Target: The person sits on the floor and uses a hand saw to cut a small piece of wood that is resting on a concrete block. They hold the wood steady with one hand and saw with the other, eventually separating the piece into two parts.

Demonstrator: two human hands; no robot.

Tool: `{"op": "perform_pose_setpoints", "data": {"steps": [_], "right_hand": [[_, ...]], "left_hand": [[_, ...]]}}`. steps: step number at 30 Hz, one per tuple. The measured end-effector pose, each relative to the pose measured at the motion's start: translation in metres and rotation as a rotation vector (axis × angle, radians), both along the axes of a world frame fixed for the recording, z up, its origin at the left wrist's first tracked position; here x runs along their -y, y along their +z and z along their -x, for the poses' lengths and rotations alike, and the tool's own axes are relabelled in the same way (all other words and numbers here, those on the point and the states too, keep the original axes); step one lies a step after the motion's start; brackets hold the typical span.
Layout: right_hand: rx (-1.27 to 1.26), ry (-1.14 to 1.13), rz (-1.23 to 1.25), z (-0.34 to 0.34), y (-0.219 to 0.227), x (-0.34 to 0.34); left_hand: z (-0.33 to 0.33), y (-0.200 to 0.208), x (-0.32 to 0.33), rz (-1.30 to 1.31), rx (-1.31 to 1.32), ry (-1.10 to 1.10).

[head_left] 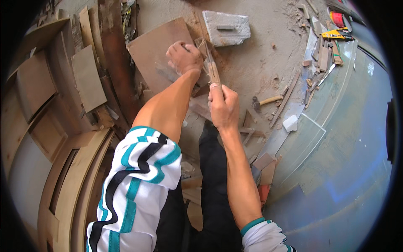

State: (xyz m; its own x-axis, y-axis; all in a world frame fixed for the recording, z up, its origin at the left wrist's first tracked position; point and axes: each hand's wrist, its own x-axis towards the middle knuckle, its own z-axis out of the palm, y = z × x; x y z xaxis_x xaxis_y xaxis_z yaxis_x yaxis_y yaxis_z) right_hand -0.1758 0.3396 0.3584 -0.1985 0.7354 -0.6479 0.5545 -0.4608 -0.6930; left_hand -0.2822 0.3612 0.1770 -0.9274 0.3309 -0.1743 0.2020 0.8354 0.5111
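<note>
1. Nearest the camera was the white sleeve (pixel 138 189) of the left arm, banded in teal and black, with the matching right sleeve (pixel 262 237) lower down and dark trousers (pixel 214 185) between the two arms. All of these lay below the brown board (pixel 147 46), the flat piece on the floor (pixel 268 54) that serves as landmark here.
2. The left hand (pixel 184 59) was over the board's right side, its fingers curled in; whether they gripped anything I could not tell.
3. The right hand (pixel 223 107) was below and to the right of the board, its fingers wrapped round a wooden-handled tool (pixel 214 74).
4. That tool was just beside the board's right side, its narrow blade running upward from the handle, near the left hand.
5. Right of the board, near it, lay a pale block (pixel 240 37) with a small grey bar (pixel 225 27) on top.
6. Farther right of the board and lower down lay a hammer (pixel 272 100) with a light wooden handle.
7. Well to the right of the board were a heap of wood offcuts (pixel 323 59), a yellow-and-black item (pixel 333 34) at the heap's upper end, a large glassy sheet (pixel 336 138) and a white chunk (pixel 290 123).
8. Left of the board leaned a pale panel (pixel 89 77), with wooden frames (pixel 84 176) farther down.
</note>
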Motion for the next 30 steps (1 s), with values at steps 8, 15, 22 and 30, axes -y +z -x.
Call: {"op": "perform_pose_setpoints", "data": {"steps": [8, 15, 22, 30], "right_hand": [[-0.026, -0.074, 0.068, -0.021, 0.097, 0.051], [-0.075, 0.047, 0.026, -0.038, 0.063, 0.032], [-0.115, 0.107, -0.107, -0.040, 0.054, 0.046], [-0.092, 0.091, -0.099, -0.042, 0.049, 0.047]], "left_hand": [[-0.001, -0.004, 0.014, 0.010, -0.060, 0.037], [0.006, -0.014, 0.004, -0.031, -0.096, 0.047], [0.014, -0.013, 0.016, -0.040, -0.035, -0.045], [0.018, 0.001, 0.012, 0.198, -0.076, -0.250]]}}
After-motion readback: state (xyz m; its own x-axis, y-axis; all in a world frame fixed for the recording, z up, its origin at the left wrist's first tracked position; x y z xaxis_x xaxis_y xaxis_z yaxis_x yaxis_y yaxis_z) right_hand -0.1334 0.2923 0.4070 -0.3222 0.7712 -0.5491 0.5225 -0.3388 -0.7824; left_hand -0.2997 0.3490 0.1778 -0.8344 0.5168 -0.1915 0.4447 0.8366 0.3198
